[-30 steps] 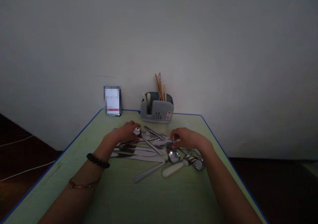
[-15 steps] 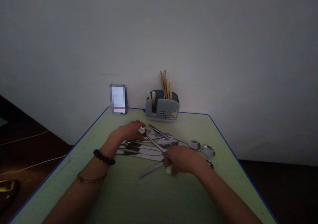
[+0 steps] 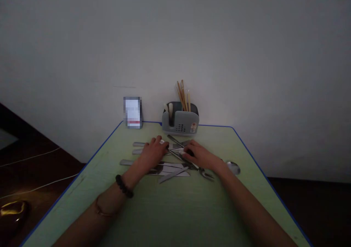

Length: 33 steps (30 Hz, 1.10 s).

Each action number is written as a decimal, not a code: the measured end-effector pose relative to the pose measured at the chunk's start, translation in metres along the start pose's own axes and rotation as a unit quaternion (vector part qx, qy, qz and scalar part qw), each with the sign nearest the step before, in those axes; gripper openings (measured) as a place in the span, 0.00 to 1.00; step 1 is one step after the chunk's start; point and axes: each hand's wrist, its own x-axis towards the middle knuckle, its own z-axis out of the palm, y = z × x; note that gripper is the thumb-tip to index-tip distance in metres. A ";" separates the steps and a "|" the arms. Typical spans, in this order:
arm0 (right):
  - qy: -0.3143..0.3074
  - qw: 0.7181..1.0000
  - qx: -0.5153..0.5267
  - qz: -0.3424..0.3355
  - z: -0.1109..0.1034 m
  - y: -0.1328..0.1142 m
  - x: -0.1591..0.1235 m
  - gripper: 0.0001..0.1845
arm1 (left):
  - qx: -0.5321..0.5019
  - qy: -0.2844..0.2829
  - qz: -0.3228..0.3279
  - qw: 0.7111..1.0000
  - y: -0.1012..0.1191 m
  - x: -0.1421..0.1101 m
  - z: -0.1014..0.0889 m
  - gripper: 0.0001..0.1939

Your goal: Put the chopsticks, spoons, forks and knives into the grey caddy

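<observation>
Several metal knives, spoons and a fork lie crossed in a loose pile on the table. My left hand (image 3: 153, 154) is closed at the pile's left middle, on a spoon (image 3: 178, 156) whose bowl is mostly under the fingers and whose handle slants down to the right. My right hand (image 3: 201, 155) is over the pile's right side, fingers bent together; what they grip is hidden. Below it the fork (image 3: 206, 174) points its tines right. Knives (image 3: 171, 167) lie under and beside my left hand. Another spoon bowl (image 3: 233, 167) shows beyond my right wrist.
A grey cutlery holder (image 3: 181, 122) with chopsticks (image 3: 183, 95) and white-handled utensils (image 3: 170, 110) stands at the back against the wall. A phone (image 3: 133, 112) leans at the back left. The green table (image 3: 175, 210) has a blue edge.
My right hand has moved up and away from the front of the pile, uncovering the fork. My left hand has shifted slightly right with the spoon. Some spoons on the right have moved or become hidden.
</observation>
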 end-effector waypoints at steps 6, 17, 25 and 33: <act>0.018 0.998 -0.024 0.055 -0.004 0.004 0.000 0.12 | -0.020 0.061 0.034 0.997 0.001 -0.023 0.029 0.28; -0.083 0.993 -0.054 0.057 -0.011 -0.013 -0.009 0.20 | -0.045 0.025 0.033 0.998 0.011 -0.034 0.026 0.30; -0.111 0.990 -0.085 0.020 -0.022 -0.015 -0.011 0.09 | -0.038 0.022 0.050 0.998 0.004 -0.040 0.028 0.35; -0.158 0.986 -0.059 0.009 -0.022 -0.027 -0.017 0.15 | 0.003 0.129 0.106 0.986 0.004 -0.026 0.030 0.27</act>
